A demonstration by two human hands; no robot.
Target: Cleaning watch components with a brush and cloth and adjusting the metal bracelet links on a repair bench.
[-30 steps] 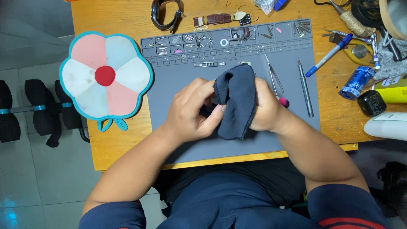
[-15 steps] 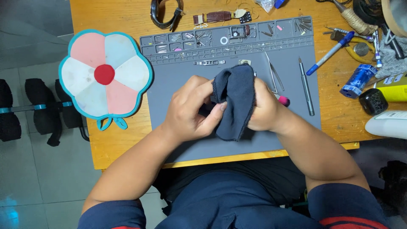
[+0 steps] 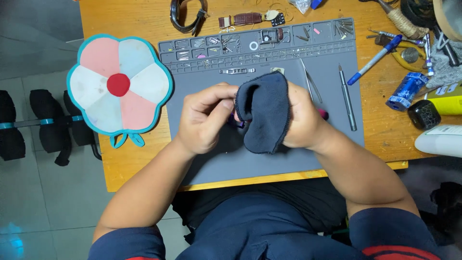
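A dark blue cloth (image 3: 266, 113) is draped over my right hand (image 3: 303, 123), which grips it from behind above the grey work mat (image 3: 202, 159). My left hand (image 3: 206, 118) presses its fingers and thumb against the cloth's left edge, pinching something small that the cloth and fingers hide. Both hands hover over the middle of the mat. A pink-tipped tool (image 3: 323, 114) peeks out beside my right hand.
Tweezers (image 3: 308, 79) and a grey screwdriver (image 3: 347, 98) lie on the mat's right side, small parts in its top compartments (image 3: 216, 45). A flower-shaped pad (image 3: 118, 84) sits left. Watch straps (image 3: 243, 19), a blue pen (image 3: 375, 58), bottles and tools crowd the wooden table's right.
Hands and cloth stay in the same place; my left fingers have shifted slightly along the cloth's edge.
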